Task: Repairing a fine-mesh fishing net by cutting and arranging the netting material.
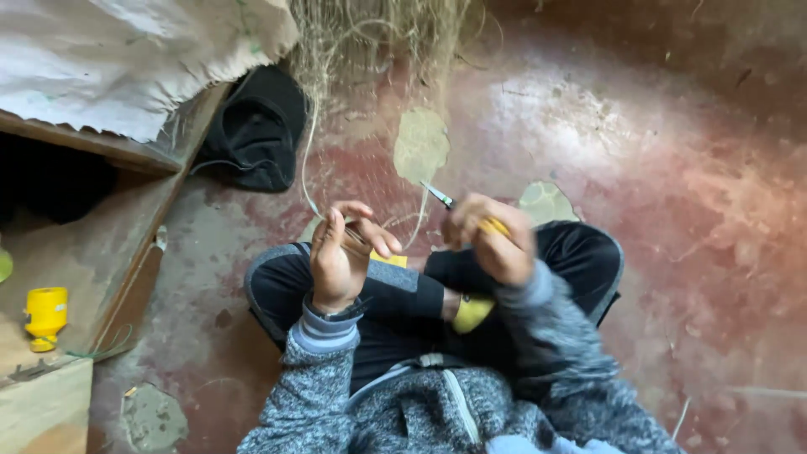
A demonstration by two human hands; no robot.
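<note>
I sit cross-legged on a worn red floor in dark trousers (395,298) and a grey speckled jacket. My left hand (343,252) pinches thin pale fibre strands (309,160) that run up to a loose bundle of fibres (378,34) at the top. My right hand (492,235) is blurred and grips a small knife (439,195) with a yellow handle, its blade pointing up-left toward the strands. Both hands are raised above my knees, a short gap between them.
A wooden bench or frame (126,235) stands at the left with a white sack (126,59) over it. A black bag (256,130) lies beside it. A small yellow spool-like object (46,315) sits at the far left. The floor has chipped patches (420,143).
</note>
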